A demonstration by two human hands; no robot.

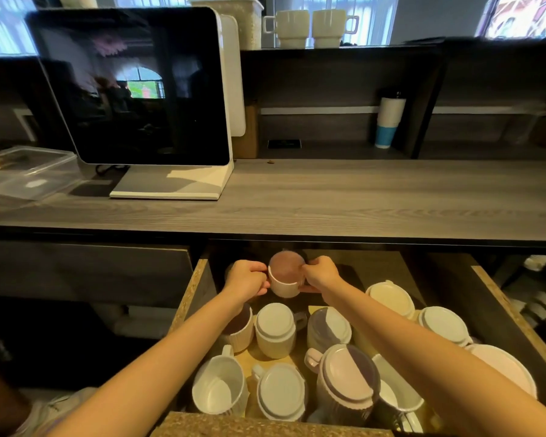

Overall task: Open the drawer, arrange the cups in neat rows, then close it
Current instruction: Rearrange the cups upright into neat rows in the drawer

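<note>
The drawer (192, 291) under the counter stands pulled out, with several white cups in it. At its back a white ribbed cup (285, 277) stands upright, its inside dark. My left hand (246, 280) grips that cup's left side, apparently at the handle. My right hand (320, 274) pinches its right rim and wall. In front of it most cups lie upside down, such as one (275, 329) in the middle and one (281, 391) near the front. An upright cup (218, 386) stands at the front left. My left forearm hides part of a dark-lined cup (240, 328).
A grey wooden counter (328, 200) runs above the drawer. A white-framed monitor (133, 89) and a clear plastic box (26, 171) stand on its left. Stacked paper cups (388, 121) sit in the shelf behind. Two mugs (309, 28) rest on the top shelf.
</note>
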